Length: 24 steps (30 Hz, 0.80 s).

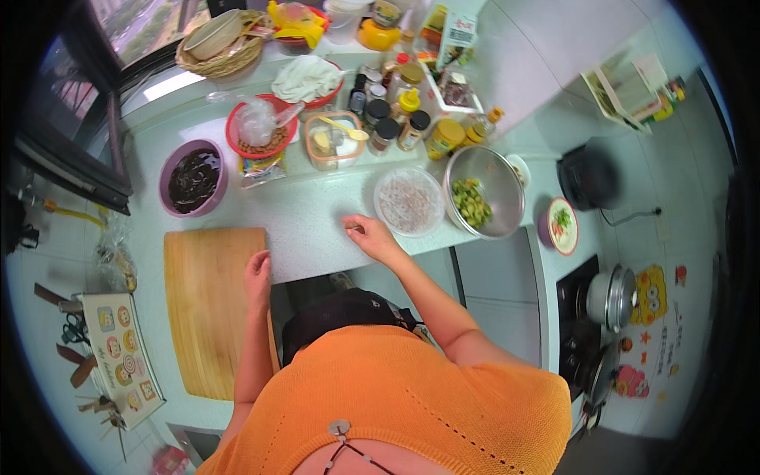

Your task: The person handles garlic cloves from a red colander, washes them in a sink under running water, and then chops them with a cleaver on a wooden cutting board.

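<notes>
My left hand [257, 273] hovers at the right edge of a wooden cutting board [210, 309]. Its fingers are curled in, and I see nothing in them. Over the pale counter, my right hand [368, 236] has its fingers loosely bent, with a gap beside the thumb and no object showing. Nearest to it stands a round translucent plastic tub [409, 202] with whitish contents. Just right of that tub, a steel bowl [507, 186] holds chopped green vegetable pieces [470, 203].
A purple basin [166, 190] of dark pieces in liquid stands behind the board. Along the back are a red bowl [235, 136] with nuts, a lidless plastic box [334, 158] with a yellow spoon, and several seasoning jars [385, 134]. A small bowl [564, 226] and the stove [574, 317] are at right.
</notes>
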Each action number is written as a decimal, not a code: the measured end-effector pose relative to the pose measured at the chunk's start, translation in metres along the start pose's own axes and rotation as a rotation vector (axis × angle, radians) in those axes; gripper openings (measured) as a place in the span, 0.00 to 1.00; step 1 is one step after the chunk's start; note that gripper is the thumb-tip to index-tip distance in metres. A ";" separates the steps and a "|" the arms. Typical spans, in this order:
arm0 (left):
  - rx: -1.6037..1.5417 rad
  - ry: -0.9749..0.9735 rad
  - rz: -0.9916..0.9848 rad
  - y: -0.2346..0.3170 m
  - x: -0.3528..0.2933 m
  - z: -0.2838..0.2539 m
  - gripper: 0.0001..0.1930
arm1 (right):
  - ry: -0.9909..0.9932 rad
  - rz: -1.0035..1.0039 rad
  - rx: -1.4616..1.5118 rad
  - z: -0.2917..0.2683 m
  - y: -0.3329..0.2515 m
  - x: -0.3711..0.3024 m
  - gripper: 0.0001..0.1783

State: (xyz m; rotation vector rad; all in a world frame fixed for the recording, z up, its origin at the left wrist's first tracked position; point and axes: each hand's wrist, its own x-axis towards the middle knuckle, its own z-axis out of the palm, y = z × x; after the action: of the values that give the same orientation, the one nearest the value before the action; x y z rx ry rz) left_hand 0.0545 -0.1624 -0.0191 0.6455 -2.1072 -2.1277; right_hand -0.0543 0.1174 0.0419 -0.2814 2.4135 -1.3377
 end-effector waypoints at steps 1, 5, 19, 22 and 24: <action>0.007 0.015 0.002 -0.007 0.001 -0.006 0.13 | 0.025 0.010 -0.035 0.000 0.000 -0.009 0.24; 0.064 0.056 0.032 -0.026 0.008 -0.020 0.19 | 0.190 0.049 -0.027 -0.008 -0.002 -0.040 0.31; 0.009 -0.036 0.038 -0.028 0.002 -0.022 0.22 | 0.304 0.290 -0.302 -0.018 0.031 -0.076 0.29; -0.027 -0.027 0.021 -0.048 0.010 -0.039 0.22 | 0.272 0.281 -0.321 -0.018 0.022 -0.064 0.30; -0.024 -0.018 0.003 -0.052 0.010 -0.044 0.22 | 0.306 0.275 -0.314 -0.017 0.017 -0.061 0.31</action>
State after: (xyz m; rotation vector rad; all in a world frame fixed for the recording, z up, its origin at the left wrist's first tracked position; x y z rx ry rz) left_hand 0.0726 -0.2040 -0.0701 0.6230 -2.0875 -2.1621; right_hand -0.0057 0.1605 0.0488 0.1865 2.7897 -0.9358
